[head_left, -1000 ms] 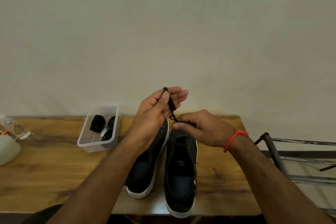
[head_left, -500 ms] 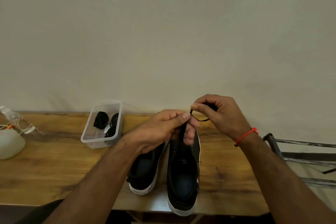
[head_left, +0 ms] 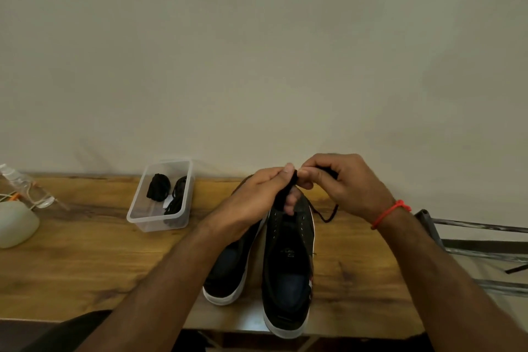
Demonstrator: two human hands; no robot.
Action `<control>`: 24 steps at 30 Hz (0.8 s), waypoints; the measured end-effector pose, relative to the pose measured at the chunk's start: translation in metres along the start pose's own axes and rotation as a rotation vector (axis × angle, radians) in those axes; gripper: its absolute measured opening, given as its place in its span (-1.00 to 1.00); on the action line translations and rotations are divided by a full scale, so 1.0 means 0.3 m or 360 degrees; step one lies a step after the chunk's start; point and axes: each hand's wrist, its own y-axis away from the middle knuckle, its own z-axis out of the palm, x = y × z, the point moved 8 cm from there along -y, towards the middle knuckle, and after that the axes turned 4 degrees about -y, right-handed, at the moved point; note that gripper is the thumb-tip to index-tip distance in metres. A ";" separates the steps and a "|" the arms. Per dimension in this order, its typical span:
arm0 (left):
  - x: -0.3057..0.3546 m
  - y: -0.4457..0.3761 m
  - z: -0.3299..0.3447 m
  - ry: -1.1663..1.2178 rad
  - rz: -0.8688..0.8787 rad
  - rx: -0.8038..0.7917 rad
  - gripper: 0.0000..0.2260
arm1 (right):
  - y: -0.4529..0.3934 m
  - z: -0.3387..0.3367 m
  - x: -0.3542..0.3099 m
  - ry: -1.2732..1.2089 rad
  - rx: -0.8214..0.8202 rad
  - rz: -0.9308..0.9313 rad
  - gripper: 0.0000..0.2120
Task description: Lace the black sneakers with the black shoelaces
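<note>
**A:** How far along were you with the lacing?

**B:** Barely begun, I'd judge. Both black sneakers stood side by side on the counter (head_left: 85, 266), heels toward me. The right sneaker (head_left: 288, 266) showed bare eyelets along its opening with no lace crossing them, and the left sneaker (head_left: 231, 271), partly under my arm, looked unlaced too. More black laces lay bundled in the clear plastic tub (head_left: 160, 220) just beside the shoes. So nearly everything was left: threading this lace, then the second shoe.

**A:** And your hands?

**B:** Both were raised over the toe end of the right sneaker, close together. My left hand (head_left: 257, 197) had its fingers curled round a bunched part of the shoelace (head_left: 285, 194), thumb pressed on top. My right hand (head_left: 343, 183) pinched the lace narrowly between thumb and forefinger (head_left: 310, 173), the other fingers folded. A loose loop hung below my right palm, near the counter. Whether the tip had entered an eyelet, I couldn't tell.
</note>
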 end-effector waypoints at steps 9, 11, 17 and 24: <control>0.022 0.039 0.009 0.0455 -0.0182 -0.0252 -0.65 | 0.001 0.013 0.055 -0.0143 0.0143 0.0066 -0.73; 0.069 0.041 0.010 0.0778 -0.0042 -0.0295 -0.68 | 0.005 0.025 0.070 -0.0106 0.0091 0.0135 -0.74; 0.098 0.005 -0.097 0.0246 0.0518 0.0366 -0.72 | 0.028 0.172 0.043 0.0149 -0.0489 0.0118 -0.73; 0.025 0.010 0.017 0.0109 0.0099 -0.0123 -0.64 | 0.006 -0.017 0.017 -0.0243 0.0148 0.0064 -0.80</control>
